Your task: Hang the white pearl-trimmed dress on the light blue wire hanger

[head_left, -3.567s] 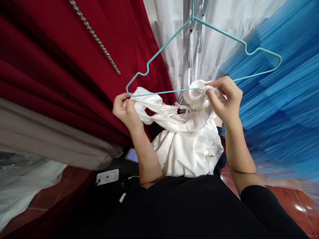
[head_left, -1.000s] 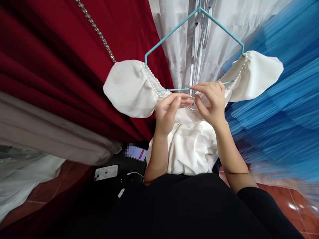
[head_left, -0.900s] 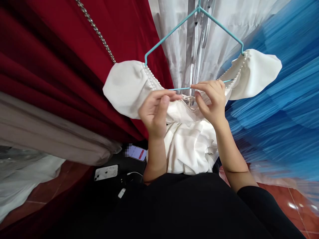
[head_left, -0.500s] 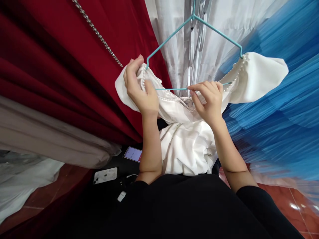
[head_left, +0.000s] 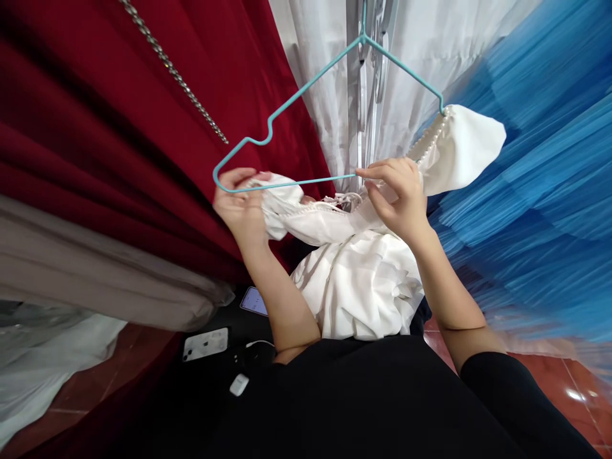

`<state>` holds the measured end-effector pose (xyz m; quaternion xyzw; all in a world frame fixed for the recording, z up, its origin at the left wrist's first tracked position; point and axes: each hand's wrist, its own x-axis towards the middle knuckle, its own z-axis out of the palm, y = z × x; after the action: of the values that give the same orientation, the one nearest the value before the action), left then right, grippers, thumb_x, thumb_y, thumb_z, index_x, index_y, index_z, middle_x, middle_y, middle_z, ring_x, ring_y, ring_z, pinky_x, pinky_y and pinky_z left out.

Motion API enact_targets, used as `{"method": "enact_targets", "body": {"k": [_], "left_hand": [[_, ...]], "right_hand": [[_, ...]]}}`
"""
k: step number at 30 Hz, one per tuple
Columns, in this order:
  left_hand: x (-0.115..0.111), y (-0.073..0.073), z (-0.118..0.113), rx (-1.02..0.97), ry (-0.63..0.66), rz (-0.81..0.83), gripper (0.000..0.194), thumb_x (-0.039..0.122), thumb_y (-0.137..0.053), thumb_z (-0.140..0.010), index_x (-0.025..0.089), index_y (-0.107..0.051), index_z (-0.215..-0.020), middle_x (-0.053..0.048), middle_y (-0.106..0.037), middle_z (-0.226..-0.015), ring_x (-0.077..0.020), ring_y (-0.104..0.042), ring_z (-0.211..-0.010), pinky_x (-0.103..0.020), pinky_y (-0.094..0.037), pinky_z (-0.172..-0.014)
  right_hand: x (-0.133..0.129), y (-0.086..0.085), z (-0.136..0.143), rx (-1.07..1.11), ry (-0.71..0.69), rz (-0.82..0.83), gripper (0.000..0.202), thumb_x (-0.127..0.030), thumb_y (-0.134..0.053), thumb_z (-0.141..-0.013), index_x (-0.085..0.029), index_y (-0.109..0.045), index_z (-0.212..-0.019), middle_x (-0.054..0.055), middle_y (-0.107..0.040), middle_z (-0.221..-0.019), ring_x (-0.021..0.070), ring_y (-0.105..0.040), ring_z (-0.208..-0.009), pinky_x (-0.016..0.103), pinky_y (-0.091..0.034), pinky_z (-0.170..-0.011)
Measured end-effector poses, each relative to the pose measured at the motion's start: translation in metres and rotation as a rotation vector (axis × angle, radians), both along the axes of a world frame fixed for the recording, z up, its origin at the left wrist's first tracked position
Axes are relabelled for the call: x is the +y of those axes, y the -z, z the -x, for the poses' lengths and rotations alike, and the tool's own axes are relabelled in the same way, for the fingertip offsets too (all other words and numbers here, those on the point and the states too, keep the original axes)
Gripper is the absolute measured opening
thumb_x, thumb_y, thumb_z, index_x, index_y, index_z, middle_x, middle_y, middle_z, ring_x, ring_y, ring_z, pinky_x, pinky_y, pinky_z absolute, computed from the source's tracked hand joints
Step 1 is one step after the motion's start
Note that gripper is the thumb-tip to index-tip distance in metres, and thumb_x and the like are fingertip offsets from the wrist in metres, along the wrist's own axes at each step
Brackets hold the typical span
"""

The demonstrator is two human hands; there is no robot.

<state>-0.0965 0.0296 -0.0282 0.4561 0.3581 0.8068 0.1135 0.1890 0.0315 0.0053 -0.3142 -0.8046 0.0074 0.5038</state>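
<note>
A teal wire hanger [head_left: 310, 83] hangs in front of me. One shoulder of a white garment [head_left: 363, 280] with pearl-like trim is on the hanger's right end, and its body lies bunched on my lap. The hanger's left end is bare. My left hand [head_left: 243, 207], slightly blurred, holds the garment's other shoulder just below and behind that end. With thumb and fingertips, my right hand [head_left: 399, 194] pinches the hanger's bottom bar near its middle.
Red fabric [head_left: 191, 38] hangs at the left, blue tulle [head_left: 540, 191] at the right, white fabric behind. A beaded strand [head_left: 176, 73] dangles upper left. Two phones [head_left: 205, 344] [head_left: 253, 301] and a small white case [head_left: 239, 384] lie at lower left.
My left hand has moved down and left, and the garment's left shoulder has come off the hanger's left end. My right hand still pinches the bar.
</note>
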Motion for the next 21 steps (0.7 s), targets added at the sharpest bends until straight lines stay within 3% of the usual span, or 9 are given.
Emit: {"method": "enact_targets", "body": {"k": [2, 4, 7, 10, 13, 17, 21], "left_hand": [[-0.011, 0.007, -0.022, 0.111, 0.259, 0.184, 0.025, 0.021, -0.081, -0.083, 0.016, -0.071, -0.105, -0.003, -0.078, -0.091, -0.0194, -0.079, -0.085, -0.03, -0.06, -0.078], [-0.016, 0.005, -0.049, 0.161, 0.41, 0.2, 0.041, 0.038, -0.082, -0.086, 0.018, -0.068, -0.119, -0.008, -0.079, -0.105, -0.023, -0.079, -0.097, -0.033, -0.062, -0.087], [-0.012, -0.006, -0.087, 0.017, 0.408, -0.014, 0.032, 0.049, -0.071, -0.095, 0.022, -0.064, -0.111, -0.007, -0.076, -0.112, -0.0248, -0.075, -0.115, -0.04, -0.057, -0.108], [-0.007, -0.012, -0.108, -0.109, 0.435, -0.107, 0.022, 0.044, -0.065, -0.1, 0.023, -0.06, -0.103, -0.002, -0.071, -0.09, -0.0221, -0.077, -0.101, -0.044, -0.056, -0.11], [-0.009, -0.014, -0.111, -0.144, 0.441, -0.132, 0.019, 0.039, -0.067, -0.099, 0.022, -0.06, -0.1, 0.001, -0.067, -0.081, -0.0187, -0.075, -0.088, -0.044, -0.058, -0.107], [-0.012, -0.015, -0.105, -0.154, 0.438, -0.091, 0.022, 0.042, -0.067, -0.098, 0.022, -0.058, -0.101, 0.001, -0.065, -0.079, -0.019, -0.075, -0.088, -0.043, -0.058, -0.106], [-0.012, -0.017, -0.098, -0.157, 0.415, -0.086, 0.022, 0.041, -0.068, -0.097, 0.022, -0.057, -0.1, 0.001, -0.063, -0.077, -0.0172, -0.073, -0.082, -0.042, -0.06, -0.103]], "right_hand": [[0.002, 0.001, 0.002, 0.0, -0.011, -0.005, 0.032, -0.012, -0.058, -0.094, -0.03, -0.072, -0.117, -0.001, -0.075, -0.108, 0.0203, -0.068, -0.102, 0.044, -0.046, -0.099], [0.002, 0.001, 0.003, -0.01, -0.011, -0.012, 0.032, -0.014, -0.058, -0.095, -0.03, -0.071, -0.119, 0.0, -0.075, -0.112, 0.0211, -0.069, -0.105, 0.045, -0.046, -0.1], [-0.002, 0.0, 0.003, -0.017, -0.02, -0.006, 0.033, -0.016, -0.058, -0.096, -0.032, -0.07, -0.123, 0.0, -0.075, -0.118, 0.0221, -0.069, -0.11, 0.048, -0.047, -0.104], [-0.008, -0.007, 0.0, -0.025, -0.059, -0.004, 0.031, -0.021, -0.06, -0.098, -0.034, -0.069, -0.124, 0.0, -0.075, -0.122, 0.0231, -0.069, -0.113, 0.05, -0.05, -0.105], [-0.002, -0.016, -0.012, 0.081, 0.045, -0.098, 0.027, -0.03, -0.059, -0.101, -0.034, -0.068, -0.125, 0.003, -0.072, -0.128, 0.0262, -0.067, -0.123, 0.055, -0.052, -0.109], [0.027, -0.026, -0.039, 0.29, 0.261, -0.302, 0.037, -0.036, -0.071, -0.094, -0.029, -0.066, -0.13, 0.009, -0.07, -0.128, 0.0292, -0.062, -0.128, 0.058, -0.049, -0.115], [0.049, -0.034, -0.062, 0.296, 0.292, -0.074, 0.019, -0.022, -0.067, -0.095, -0.031, -0.072, -0.111, 0.003, -0.078, -0.109, 0.021, -0.07, -0.101, 0.045, -0.057, -0.098]]}}
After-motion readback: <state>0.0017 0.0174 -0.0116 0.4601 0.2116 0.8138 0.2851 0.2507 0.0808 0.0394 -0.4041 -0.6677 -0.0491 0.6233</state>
